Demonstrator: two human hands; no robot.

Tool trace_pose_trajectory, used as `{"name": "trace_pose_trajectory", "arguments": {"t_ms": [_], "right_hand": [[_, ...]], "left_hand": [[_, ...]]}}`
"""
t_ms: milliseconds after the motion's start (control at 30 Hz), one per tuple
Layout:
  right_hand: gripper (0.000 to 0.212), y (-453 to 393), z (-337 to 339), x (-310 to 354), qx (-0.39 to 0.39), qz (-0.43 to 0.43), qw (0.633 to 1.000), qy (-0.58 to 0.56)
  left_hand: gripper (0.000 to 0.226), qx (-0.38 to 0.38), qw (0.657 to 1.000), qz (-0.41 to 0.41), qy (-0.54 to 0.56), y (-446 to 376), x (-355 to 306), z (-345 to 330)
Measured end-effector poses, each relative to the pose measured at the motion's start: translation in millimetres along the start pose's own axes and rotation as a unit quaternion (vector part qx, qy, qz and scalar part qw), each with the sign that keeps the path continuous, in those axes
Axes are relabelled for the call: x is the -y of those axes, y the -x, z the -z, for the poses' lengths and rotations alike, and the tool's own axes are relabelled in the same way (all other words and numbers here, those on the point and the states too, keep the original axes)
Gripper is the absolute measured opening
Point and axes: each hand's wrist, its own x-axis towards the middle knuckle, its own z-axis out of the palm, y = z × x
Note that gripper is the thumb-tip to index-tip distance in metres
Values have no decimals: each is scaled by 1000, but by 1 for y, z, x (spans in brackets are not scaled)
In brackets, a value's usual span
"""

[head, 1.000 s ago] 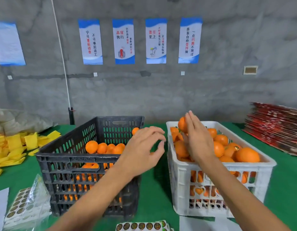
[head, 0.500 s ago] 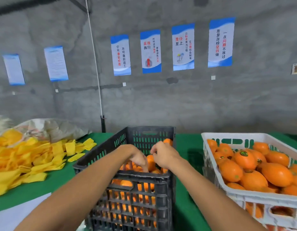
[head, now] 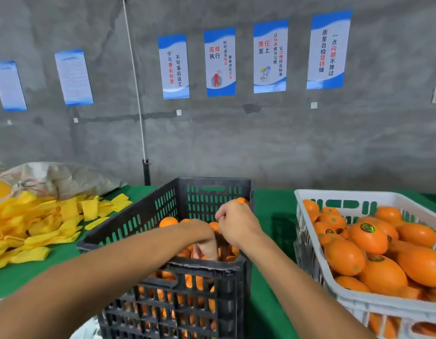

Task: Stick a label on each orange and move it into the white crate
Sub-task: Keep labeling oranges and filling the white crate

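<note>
**Operator:** Oranges (head: 168,221) to be labelled: where are they?

**Inspector:** At lower centre of the frame, inside the black crate (head: 207,270). Fruit shows above its rim and through its slotted walls.

**Operator:** Hand status?

**Inspector:** The left hand (head: 204,237) is bent at the wrist and points down into the black crate, fingers among the oranges; whether it grips one cannot be determined. The right hand (head: 236,222) hovers just above it with fingers curled inward. Any item between the fingertips is too small to resolve.

**Operator:** Destination container?

**Inspector:** The white crate (head: 309,243) sits at lower right, beside the black crate with a strip of green table (head: 273,209) between them. It holds many oranges; several carry a round dark label (head: 367,227).

**Operator:** Surroundings?

**Inspector:** Yellow foam sleeves (head: 41,223) are heaped at left, and blue-and-white posters (head: 269,56) hang on the grey wall across the upper frame.
</note>
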Motion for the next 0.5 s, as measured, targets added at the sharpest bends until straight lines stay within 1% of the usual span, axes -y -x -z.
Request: {"name": "trace_pose_trajectory", "arguments": {"t_ms": [33, 67, 100, 167, 200, 233, 300, 367, 400, 467, 500], "right_hand": [[27, 1, 2, 0, -3, -4, 1000, -6], [28, 2, 3, 1, -8, -9, 1000, -14], [28, 3, 5, 2, -15, -13, 1000, -24], [27, 8, 8, 3, -45, -13, 998, -50], [27, 11, 10, 4, -68, -9, 995, -70], [30, 17, 13, 4, -90, -5, 991, -97], [37, 38, 16, 3, -132, 11, 972, -193], [43, 73, 17, 0, -166, 60, 940, -293], [44, 93, 16, -3, -184, 86, 924, -324], [45, 133, 14, -14, -222, 124, 901, -351], [44, 152, 12, -22, -234, 136, 898, -347]], "left_hand": [[46, 14, 998, -37, 58, 2, 0, 5], [44, -16, 991, -61, 117, 6, 1, 9], [40, -71, 984, -85, 141, 13, 2, 14], [31, -224, 958, -126, 124, 35, 6, 22], [32, -301, 934, -145, 124, 46, 6, 23], [36, -369, 903, -163, 151, 61, 5, 21], [44, -472, 834, -198, 207, 91, -2, 9], [53, -536, 769, -249, 244, 117, -14, -18], [57, -561, 736, -277, 258, 128, -22, -35], [65, -600, 679, -321, 277, 144, -41, -72], [69, -606, 660, -339, 285, 148, -50, -91]]}}
